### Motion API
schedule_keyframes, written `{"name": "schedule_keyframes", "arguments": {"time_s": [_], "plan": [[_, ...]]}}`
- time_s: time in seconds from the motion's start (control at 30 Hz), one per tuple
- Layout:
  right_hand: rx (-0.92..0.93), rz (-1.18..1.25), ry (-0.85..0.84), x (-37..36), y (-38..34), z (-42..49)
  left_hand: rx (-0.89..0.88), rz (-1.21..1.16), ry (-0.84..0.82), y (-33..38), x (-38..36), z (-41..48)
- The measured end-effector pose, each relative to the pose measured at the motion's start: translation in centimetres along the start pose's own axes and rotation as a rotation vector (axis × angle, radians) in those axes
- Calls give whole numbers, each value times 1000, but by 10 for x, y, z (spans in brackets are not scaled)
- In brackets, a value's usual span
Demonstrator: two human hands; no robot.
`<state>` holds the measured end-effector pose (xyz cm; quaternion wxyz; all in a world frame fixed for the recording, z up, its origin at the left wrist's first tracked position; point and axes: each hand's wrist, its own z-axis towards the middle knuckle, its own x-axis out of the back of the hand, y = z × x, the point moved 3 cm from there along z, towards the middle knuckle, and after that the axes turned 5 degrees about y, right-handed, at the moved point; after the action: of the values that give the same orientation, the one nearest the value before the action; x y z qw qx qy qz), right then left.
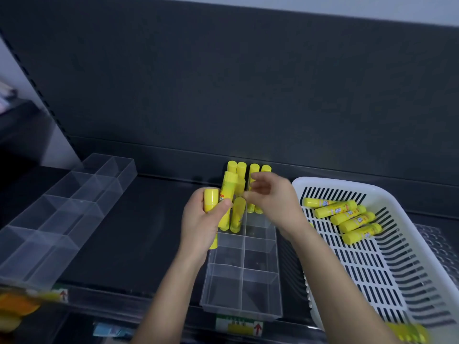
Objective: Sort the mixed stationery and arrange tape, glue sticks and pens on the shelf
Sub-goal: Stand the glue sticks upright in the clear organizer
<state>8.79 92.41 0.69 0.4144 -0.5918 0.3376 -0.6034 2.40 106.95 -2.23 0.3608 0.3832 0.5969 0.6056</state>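
Held glue sticks (211,200): yellow bunch gripped upright in left hand (198,224), fingers curled round them, above far end of clear divided tray (242,315). Right hand (273,199) just beside, fingers loosely bent and blurred; cannot tell whether it holds anything. Standing glue sticks (241,170) fill tray's back compartments, nearer compartments bare. White slotted basket (372,269) touching tray's right side, loose glue sticks (347,216) lying in its far end. Second clear tray (49,232) well apart at left. All on dark shelf (136,232).
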Motion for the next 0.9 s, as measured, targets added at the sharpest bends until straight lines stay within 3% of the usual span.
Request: {"name": "schedule_keyframes", "arguments": {"time_s": [0.1, 0.27, 0.47, 0.57, 0.73, 0.9], "plan": [[-105, 377, -98, 1, -10, -5, -19, -1, -82, 4, -9, -3], [-108, 488, -121, 6, -11, -14, -23, -18, -177, 6, -20, -8], [-241, 704, 15, 17, 4, -14, 60, -95, -180, 3, -21, -7], [-300, 709, 12, 18, 10, -13, -4, -8, -150, 6, -20, -5], [-375, 713, 109, 27, 16, -13, 89, -19, -185, 20, -29, 0], [-447, 623, 145, 40, 25, -13, -213, 253, -408, 41, -43, 10]]}}
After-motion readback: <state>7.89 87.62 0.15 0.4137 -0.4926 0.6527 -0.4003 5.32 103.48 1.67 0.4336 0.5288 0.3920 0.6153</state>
